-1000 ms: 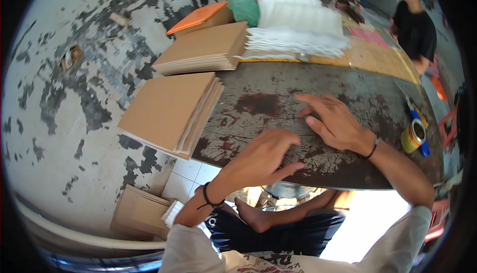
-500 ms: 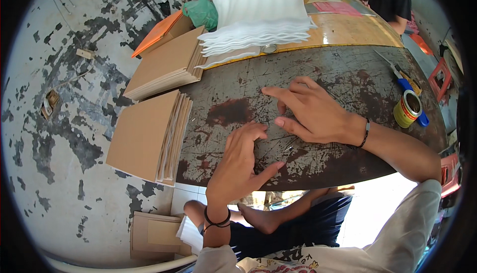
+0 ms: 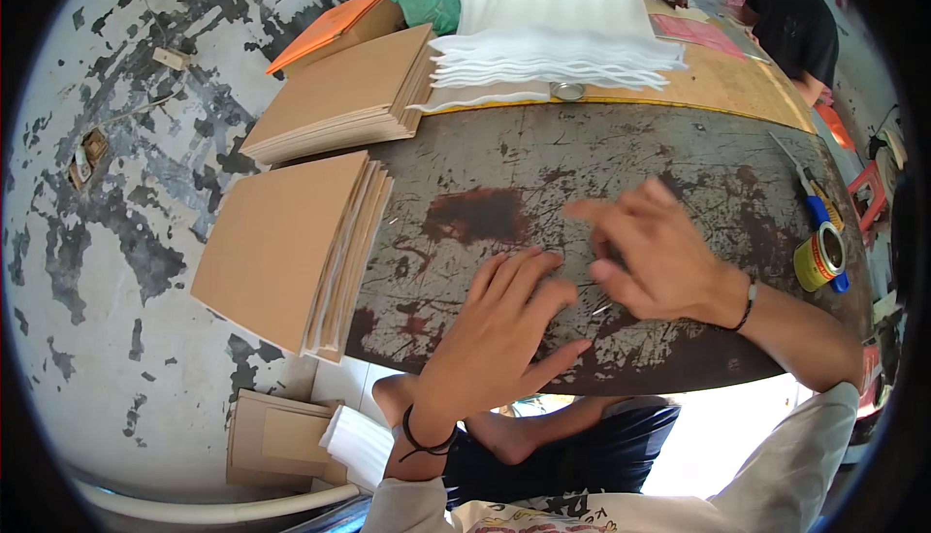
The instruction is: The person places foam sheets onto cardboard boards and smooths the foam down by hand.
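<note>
My left hand (image 3: 495, 339) rests over the near part of a dark, scratched tabletop (image 3: 465, 160), palm down. Its fingers are apart, with the thumb stretched toward the right, and nothing shows in them. To its right hovers my right hand (image 3: 664, 266), somewhat smeared by motion. The index finger points left and the thumb stands away from it, with no object visible between them. Just below the right thumb lies a small, thin, shiny metal piece (image 3: 603, 307), too small to name. Neither hand touches the stack of brown boards (image 3: 281, 242) at the left.
Behind that stack sit more brown boards (image 3: 339, 92), an orange sheet (image 3: 330, 29) and a green plastic bag (image 3: 425, 0). White foam sheets (image 3: 553, 14) lie at the back beside a round lid (image 3: 567, 92). A yellow can (image 3: 819, 258) and scissors (image 3: 795, 162) are at right. A co-worker (image 3: 795, 24) sits far right.
The whole view has shifted slightly. My left hand's fingers have stretched out flatter, and my right hand has lifted and blurred. The small metal piece shows more plainly below the right thumb.
</note>
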Tool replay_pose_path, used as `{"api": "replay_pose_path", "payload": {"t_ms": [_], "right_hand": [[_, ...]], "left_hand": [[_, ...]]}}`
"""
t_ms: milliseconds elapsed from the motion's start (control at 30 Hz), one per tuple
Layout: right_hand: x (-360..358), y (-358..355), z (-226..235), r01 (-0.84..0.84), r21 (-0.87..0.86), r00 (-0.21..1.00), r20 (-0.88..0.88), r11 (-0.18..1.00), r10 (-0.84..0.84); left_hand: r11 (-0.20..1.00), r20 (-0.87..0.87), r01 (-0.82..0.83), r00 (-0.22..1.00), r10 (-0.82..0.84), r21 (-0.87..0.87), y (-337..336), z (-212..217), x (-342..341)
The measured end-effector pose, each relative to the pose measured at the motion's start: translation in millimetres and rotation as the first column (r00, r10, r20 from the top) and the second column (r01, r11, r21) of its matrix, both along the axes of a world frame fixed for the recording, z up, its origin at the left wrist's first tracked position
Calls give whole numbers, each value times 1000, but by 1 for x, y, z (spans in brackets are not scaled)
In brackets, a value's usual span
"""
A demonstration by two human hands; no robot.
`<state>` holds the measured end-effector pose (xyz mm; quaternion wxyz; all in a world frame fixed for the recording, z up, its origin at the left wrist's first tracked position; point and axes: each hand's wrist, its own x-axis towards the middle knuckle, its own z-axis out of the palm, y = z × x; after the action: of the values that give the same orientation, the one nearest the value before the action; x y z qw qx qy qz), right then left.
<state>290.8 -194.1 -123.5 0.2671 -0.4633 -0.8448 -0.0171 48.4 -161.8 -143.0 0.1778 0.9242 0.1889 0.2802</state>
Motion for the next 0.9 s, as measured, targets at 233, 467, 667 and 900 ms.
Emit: {"api": "replay_pose_path", "payload": {"t_ms": [233, 467, 667, 900], "right_hand": [[-9, 5, -9, -40, 6, 996, -75, 999, 40], [-1, -3, -8, -23, 24, 1000, 5, 999, 23], [-2, 1, -17, -29, 46, 999, 17, 998, 28], [-1, -6, -10, -49, -69, 998, 27, 996, 51]], "left_hand": [[999, -127, -25, 991, 29, 41, -2, 4, -6], [999, -101, -21, 995, 25, 44, -3, -2, 2], [997, -145, -6, 989, 17, 79, 0, 0, -1], [999, -35, -27, 999, 26, -46, -3, -2, 0]]}}
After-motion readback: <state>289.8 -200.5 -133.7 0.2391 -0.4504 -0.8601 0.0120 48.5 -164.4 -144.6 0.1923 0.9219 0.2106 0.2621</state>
